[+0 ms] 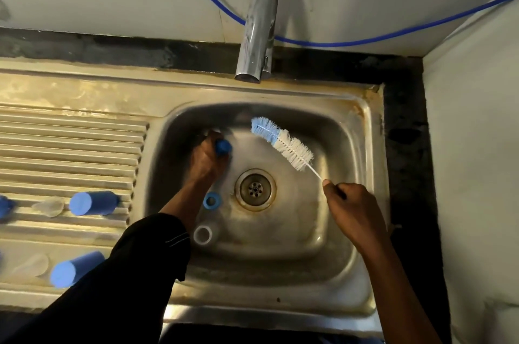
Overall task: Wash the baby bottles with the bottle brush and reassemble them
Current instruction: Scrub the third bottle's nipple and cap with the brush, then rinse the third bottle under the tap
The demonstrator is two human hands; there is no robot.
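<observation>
In the centre-left of the sink basin (362, 147), the left hand (206, 161) curls round a blue-ended bottle (223, 147), whose far end is blurred. At centre right the right hand (355, 210) pinches the wire handle of the bottle brush (282, 143), with its bristles raised toward the tap (258, 26), apart from the bottle. A blue ring (211, 200) and a white ring (202, 234) lie below the left wrist, beside the drain (255, 189). At lower left, two blue cylindrical parts (92, 203) (71, 270) rest on the drainboard (70, 147).

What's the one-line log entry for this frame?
left hand: grips blue part in sink | right hand: holds bottle brush, bristles touching nothing
</observation>
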